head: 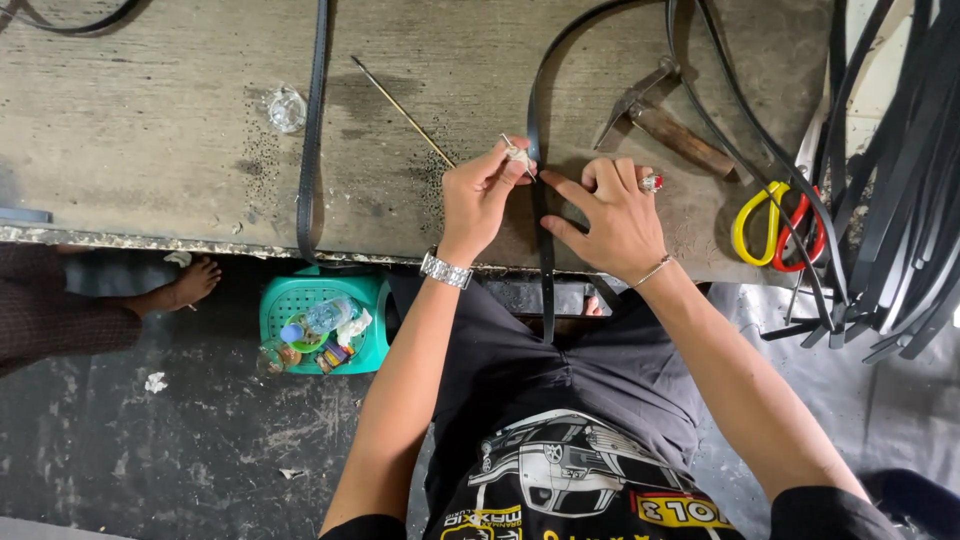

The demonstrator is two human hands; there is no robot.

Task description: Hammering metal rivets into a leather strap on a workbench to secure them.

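Nearest, below the table edge, a green basket [290, 300] on the floor holds a clear bottle with a blue cap [312, 322] and small, colourful packets, beside someone's bare foot [190, 283]. Above it, a black strap [543, 250] hangs over the worn table [150, 130] toward the person's lap. On it the left hand [480, 195] pinches a small white piece [519, 155] between fingertips, while the right hand [612, 215] presses spread fingers flat along the strap. Farther off lie yellow and red scissors [775, 225], a hammer [665, 120], a thin stick [400, 108], a small glass dish [286, 108] and a bundle of black straps [900, 200] at the right.
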